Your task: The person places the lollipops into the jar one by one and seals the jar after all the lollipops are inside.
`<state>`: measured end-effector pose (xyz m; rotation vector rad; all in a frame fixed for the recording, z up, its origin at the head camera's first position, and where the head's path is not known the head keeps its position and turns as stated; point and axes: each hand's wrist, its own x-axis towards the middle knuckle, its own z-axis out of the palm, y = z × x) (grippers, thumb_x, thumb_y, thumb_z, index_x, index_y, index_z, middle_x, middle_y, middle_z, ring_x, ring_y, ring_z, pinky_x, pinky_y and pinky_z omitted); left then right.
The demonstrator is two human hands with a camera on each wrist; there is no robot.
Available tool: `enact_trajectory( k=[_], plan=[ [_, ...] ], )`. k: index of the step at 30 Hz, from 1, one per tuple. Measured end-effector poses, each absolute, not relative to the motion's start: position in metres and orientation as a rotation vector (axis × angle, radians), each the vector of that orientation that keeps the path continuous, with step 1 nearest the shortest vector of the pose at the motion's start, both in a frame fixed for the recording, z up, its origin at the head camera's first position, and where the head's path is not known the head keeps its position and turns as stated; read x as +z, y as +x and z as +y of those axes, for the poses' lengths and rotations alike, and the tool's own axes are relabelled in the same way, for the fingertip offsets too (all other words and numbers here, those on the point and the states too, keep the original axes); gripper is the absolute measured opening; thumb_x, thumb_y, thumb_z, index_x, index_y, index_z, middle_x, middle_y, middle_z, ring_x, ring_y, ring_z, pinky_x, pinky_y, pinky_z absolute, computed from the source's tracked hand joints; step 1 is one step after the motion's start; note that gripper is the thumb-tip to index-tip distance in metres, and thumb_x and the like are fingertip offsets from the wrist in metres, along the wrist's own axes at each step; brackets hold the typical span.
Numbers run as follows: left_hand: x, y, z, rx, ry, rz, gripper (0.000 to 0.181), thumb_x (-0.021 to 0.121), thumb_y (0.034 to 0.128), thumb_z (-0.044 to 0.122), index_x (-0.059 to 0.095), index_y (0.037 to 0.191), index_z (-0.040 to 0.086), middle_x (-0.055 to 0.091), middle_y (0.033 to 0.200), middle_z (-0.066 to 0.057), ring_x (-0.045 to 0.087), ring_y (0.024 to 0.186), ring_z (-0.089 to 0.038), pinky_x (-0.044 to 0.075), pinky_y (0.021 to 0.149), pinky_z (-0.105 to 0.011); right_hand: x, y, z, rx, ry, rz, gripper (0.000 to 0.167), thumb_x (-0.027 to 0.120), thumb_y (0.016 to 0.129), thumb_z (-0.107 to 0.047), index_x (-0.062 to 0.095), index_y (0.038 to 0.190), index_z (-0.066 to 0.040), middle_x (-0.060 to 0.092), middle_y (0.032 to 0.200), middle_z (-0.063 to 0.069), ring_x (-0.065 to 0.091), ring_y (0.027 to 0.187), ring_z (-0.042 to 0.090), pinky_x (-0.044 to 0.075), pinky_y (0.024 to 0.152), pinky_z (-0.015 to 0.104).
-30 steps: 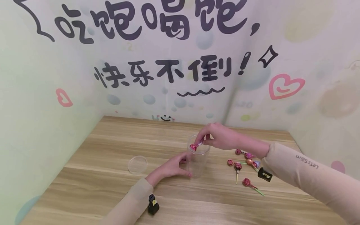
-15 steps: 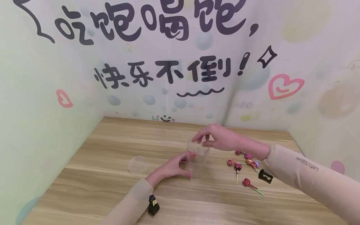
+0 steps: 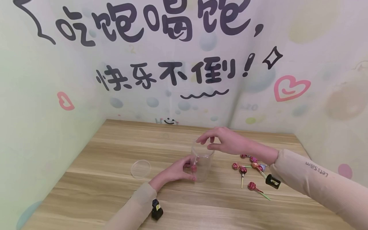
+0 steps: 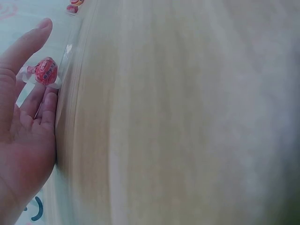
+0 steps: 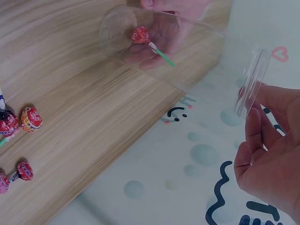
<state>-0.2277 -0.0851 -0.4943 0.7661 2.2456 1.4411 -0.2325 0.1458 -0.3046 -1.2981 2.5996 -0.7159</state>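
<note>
A tall clear plastic cup stands upright on the table. My left hand holds its lower left side between thumb and fingers. Inside the cup is a red-wrapped lollipop, head down; the right wrist view shows this lollipop with its green stick. My right hand is over the cup's mouth, fingers loosely bent and apart, near the rim, with nothing in its grasp. Whether a fingertip touches the rim, I cannot tell.
Several wrapped lollipops lie loose on the wooden table, right of the cup, partly below my right forearm. One lollipop lies nearer the front. A clear round lid lies to the left. Behind the table rises a printed wall.
My right hand has let go of the lollipop, which dropped from the cup's mouth to low inside it. The right fingers have spread apart. My left hand stays on the cup.
</note>
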Motion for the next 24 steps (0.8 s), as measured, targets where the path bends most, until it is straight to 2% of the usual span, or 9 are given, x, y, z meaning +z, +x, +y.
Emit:
enact_trajectory(
  k=[7, 12, 18, 24],
  plan=[
    [-0.495, -0.228, -0.085, 1.456, 0.782, 2.239, 0.068, 0.081, 0.0812, 0.014, 0.048, 0.139, 0.006, 0.058, 0.129, -0.011, 0.053, 0.127, -0.023, 0.042, 0.112, -0.036, -0.305, -0.23, 0.152, -0.815, -1.239, 2.629, 0.035, 0.069, 0.091, -0.009, 0.067, 0.126, -0.016, 0.071, 0.123, -0.002, 0.065, 0.111, 0.017, 0.054, 0.094, 0.037],
    [-0.495, -0.227, -0.084, 1.463, 0.766, 2.244, 0.067, 0.083, 0.0792, 0.014, 0.049, 0.136, 0.005, 0.06, 0.126, -0.011, 0.055, 0.124, -0.023, 0.043, 0.11, -0.035, -0.307, -0.227, 0.17, -0.933, -1.123, 2.716, 0.037, 0.069, 0.091, -0.009, 0.066, 0.126, -0.02, 0.069, 0.125, -0.003, 0.059, 0.102, 0.011, 0.048, 0.084, 0.033],
    [-0.496, -0.226, -0.084, 1.469, 0.741, 2.241, 0.066, 0.083, 0.0779, 0.015, 0.05, 0.134, 0.006, 0.06, 0.128, -0.011, 0.055, 0.125, -0.024, 0.043, 0.11, -0.036, -0.313, -0.221, 0.201, -1.015, -1.019, 2.791, 0.035, 0.067, 0.094, -0.014, 0.064, 0.126, -0.026, 0.069, 0.12, -0.008, 0.057, 0.1, 0.004, 0.045, 0.08, 0.029],
    [-0.495, -0.227, -0.084, 1.484, 0.743, 2.236, 0.06, 0.084, 0.0773, 0.013, 0.052, 0.128, 0.007, 0.06, 0.129, -0.01, 0.055, 0.125, -0.023, 0.043, 0.11, -0.034, -0.327, -0.209, 0.232, -1.112, -1.01, 2.881, 0.033, 0.068, 0.093, -0.012, 0.065, 0.124, -0.024, 0.069, 0.11, -0.008, 0.057, 0.096, -0.001, 0.043, 0.075, 0.025]
  ],
)
